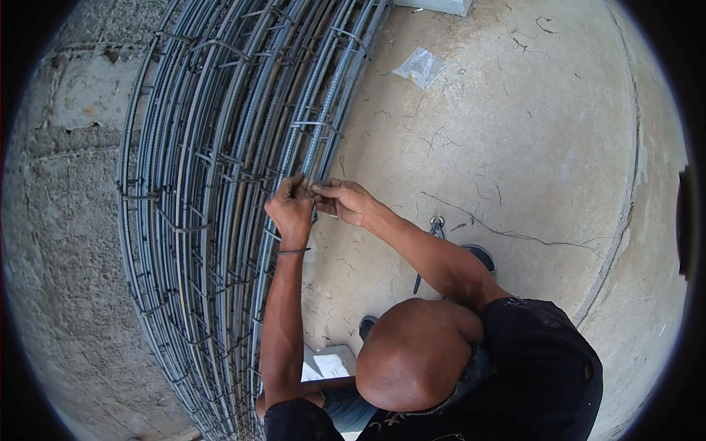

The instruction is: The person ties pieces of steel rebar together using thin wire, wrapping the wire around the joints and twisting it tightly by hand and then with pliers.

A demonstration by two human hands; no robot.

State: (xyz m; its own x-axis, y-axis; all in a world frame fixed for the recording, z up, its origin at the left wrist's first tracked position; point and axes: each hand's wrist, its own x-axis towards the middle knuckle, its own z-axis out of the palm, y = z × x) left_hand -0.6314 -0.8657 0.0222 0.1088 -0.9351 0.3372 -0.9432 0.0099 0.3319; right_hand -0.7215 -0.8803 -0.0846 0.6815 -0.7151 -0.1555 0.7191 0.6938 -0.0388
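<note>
A long bundle of steel rebar cages point(246, 95), ribbed bars with bent stirrups, runs along my left side. At its right edge my left hand point(290, 209) is closed, fingertips pinched together next to an outer bar. My right hand point(342, 200) meets it from the right, thumb and fingers also pinched. The fingertips of both hands nearly touch. Whatever lies between them is too small and hidden to make out. Around my left wrist is a thin dark band point(294, 251). Pincers point(437, 224) lie on the floor beneath my right forearm, partly covered by it.
A long thin wire point(507, 234) trails over the concrete floor point(544, 147), with several short wire scraps about. A clear plastic bag point(421, 68) lies farther off, near a pale block point(441, 6) at the top. Rough concrete point(81, 242) borders the rebar's left side.
</note>
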